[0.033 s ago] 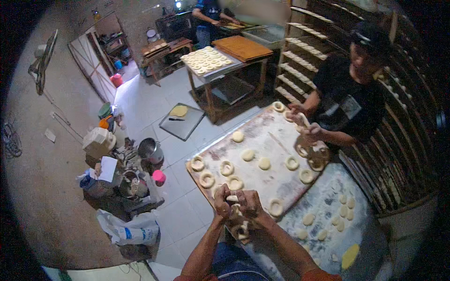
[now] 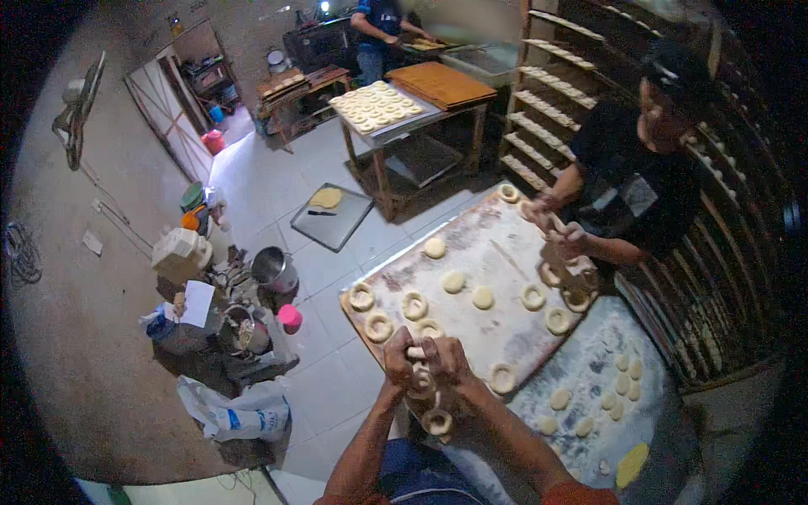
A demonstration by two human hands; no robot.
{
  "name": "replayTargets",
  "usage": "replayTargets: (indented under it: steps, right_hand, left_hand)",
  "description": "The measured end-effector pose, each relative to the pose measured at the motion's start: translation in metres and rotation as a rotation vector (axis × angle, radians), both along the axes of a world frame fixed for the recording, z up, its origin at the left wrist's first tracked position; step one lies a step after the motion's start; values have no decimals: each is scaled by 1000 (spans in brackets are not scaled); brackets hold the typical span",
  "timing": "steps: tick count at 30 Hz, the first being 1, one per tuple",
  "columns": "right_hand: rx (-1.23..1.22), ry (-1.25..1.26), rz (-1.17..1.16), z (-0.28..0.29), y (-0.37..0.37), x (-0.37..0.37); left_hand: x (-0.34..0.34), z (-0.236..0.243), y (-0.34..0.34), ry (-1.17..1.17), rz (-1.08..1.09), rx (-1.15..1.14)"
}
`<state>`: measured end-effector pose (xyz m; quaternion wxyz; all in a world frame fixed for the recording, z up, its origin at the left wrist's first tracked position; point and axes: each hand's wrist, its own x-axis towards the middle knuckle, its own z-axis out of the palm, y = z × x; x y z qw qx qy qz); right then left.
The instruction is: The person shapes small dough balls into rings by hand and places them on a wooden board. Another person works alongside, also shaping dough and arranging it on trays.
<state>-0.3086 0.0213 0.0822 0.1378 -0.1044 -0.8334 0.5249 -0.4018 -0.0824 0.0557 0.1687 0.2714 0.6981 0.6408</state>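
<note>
My left hand [image 2: 397, 362] and my right hand [image 2: 448, 360] are closed around a ring of pale dough [image 2: 416, 352] above the lower left of a floured wooden board [image 2: 505, 244]. Directly below my hands lie more dough rings [image 2: 437, 422]. Several others [image 2: 378, 327] sit around the board's edges, and plain flat dough discs [image 2: 454, 282] lie toward its middle. At the board's far right, a co-worker's hands [image 2: 571, 240] also handle dough.
A floured metal surface [image 2: 505, 442] with dough discs is at lower right. A co-worker [image 2: 631, 185] stands before racks [image 2: 555, 55]. A trayed table [image 2: 442, 80], a second worker [image 2: 374, 34], a floor tray [image 2: 332, 227], a steel pot [image 2: 273, 269] and a sack [image 2: 236, 412] surround the board.
The whole view has shifted slightly right in the picture. My hands stay closed on the dough ring, and a little more of the rings below them shows.
</note>
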Motion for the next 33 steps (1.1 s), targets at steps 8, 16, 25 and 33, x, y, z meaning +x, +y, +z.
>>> replayTargets:
  steps: [8, 16, 25, 33]
  right_hand:
    - [-9, -10, -139, 18, 33, -151]
    - [571, -35, -455, 30, 39, -99]
    - [202, -579, -814, -6, -49, 210]
    - [419, -596, -1197, -45, -56, 361]
  left_hand:
    - [-189, -30, 30, 505, 261, -300]
    - [-229, -24, 75, 692, 151, -701]
    - [-286, -127, 23, 588, 2, -396]
    - [2, 23, 77, 455, -254, -122]
